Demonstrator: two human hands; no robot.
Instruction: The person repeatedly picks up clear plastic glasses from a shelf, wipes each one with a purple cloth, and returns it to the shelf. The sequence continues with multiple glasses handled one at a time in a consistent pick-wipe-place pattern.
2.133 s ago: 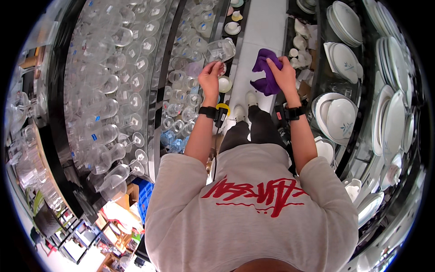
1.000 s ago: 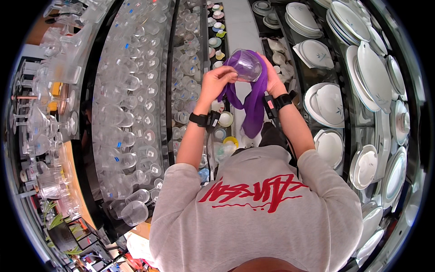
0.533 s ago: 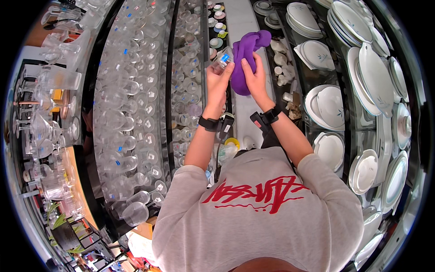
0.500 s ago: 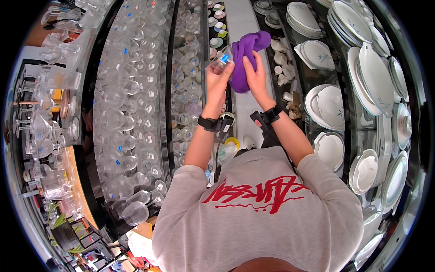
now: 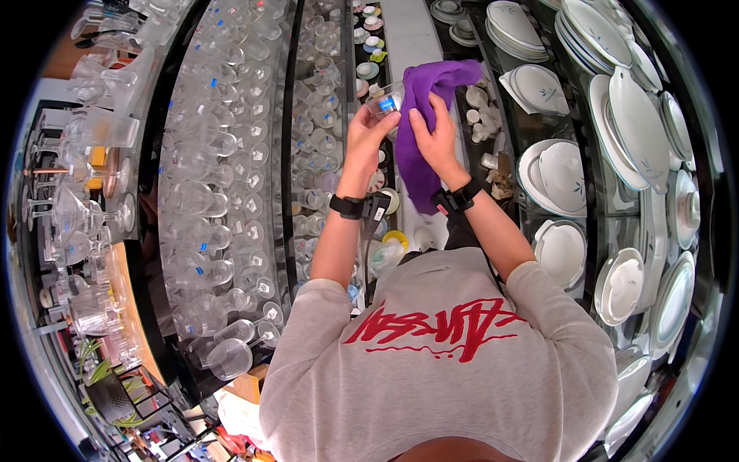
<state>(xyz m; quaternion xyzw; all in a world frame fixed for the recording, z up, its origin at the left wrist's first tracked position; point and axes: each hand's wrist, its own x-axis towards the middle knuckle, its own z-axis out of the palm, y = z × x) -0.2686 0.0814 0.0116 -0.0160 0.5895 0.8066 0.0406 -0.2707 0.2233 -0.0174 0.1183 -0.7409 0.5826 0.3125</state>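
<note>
A clear drinking glass point(image 5: 386, 102) with a blue sticker sits tilted in my left hand point(image 5: 366, 142), fingers curled round its near end. Just to the right, my right hand point(image 5: 437, 140) is closed on a purple cloth point(image 5: 419, 179). The cloth is draped over and beyond my fingers, its upper part fanned out and its lower end hanging toward my right wrist. Its left edge meets the glass's mouth end, which it partly hides; I cannot tell whether any of it is inside.
Shelves of stemmed glasses point(image 5: 204, 204) stand close on my left. On the right are stacked white plates point(image 5: 566, 181) and long oval platters point(image 5: 635, 127). Small colourful cups point(image 5: 371, 42) line the narrow shelf ahead, beside a pale aisle floor point(image 5: 412, 35). A yellow round object point(image 5: 395, 240) lies below my left wrist.
The purple cloth has gone from bunched to spread out, its lower end now hanging further down. The glass has turned more sideways and come slightly right with my left hand.
</note>
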